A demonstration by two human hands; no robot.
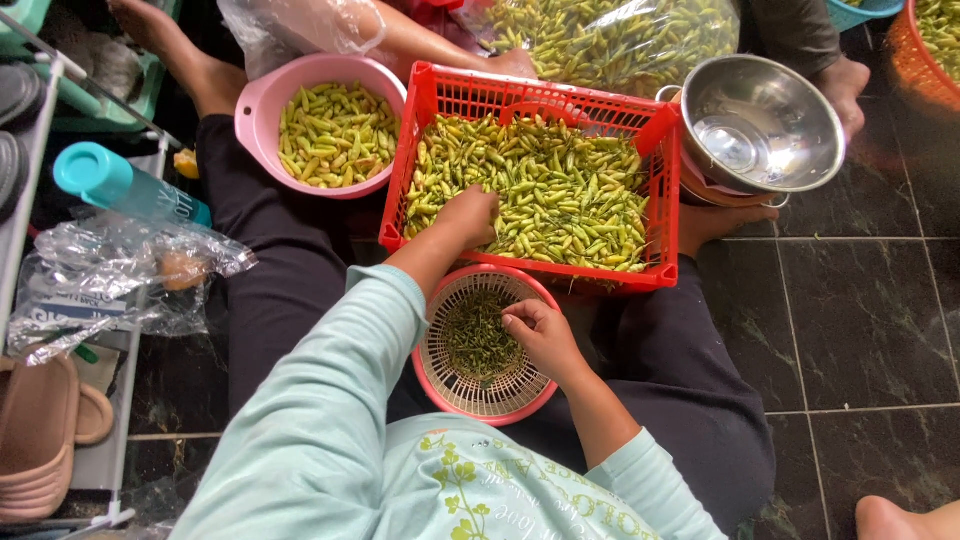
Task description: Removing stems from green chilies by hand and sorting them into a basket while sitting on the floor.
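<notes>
Dark marble-look floor tiles [860, 320] with pale grout lines carry everything I see from the head camera; a metal rack [30, 180] stands at the edge with a teal bottle [105, 180] and crumpled plastic. My left hand [470, 215] is buried in the heap of green chillies [560, 190] filling the red crate [530, 100], its grip curled down into them; what it has closed on I cannot tell. The chillies lie jumbled, long axes pointing every way. Just below that grip, my right hand [540, 335] hovers over the pink round basket [480, 395] of green stems, fingertips pinched together on something too small to make out. Beyond the crate sit a pink bowl [260, 100] of chillies and a steel colander [765, 125], with another person's foot [715, 220] beside it.
</notes>
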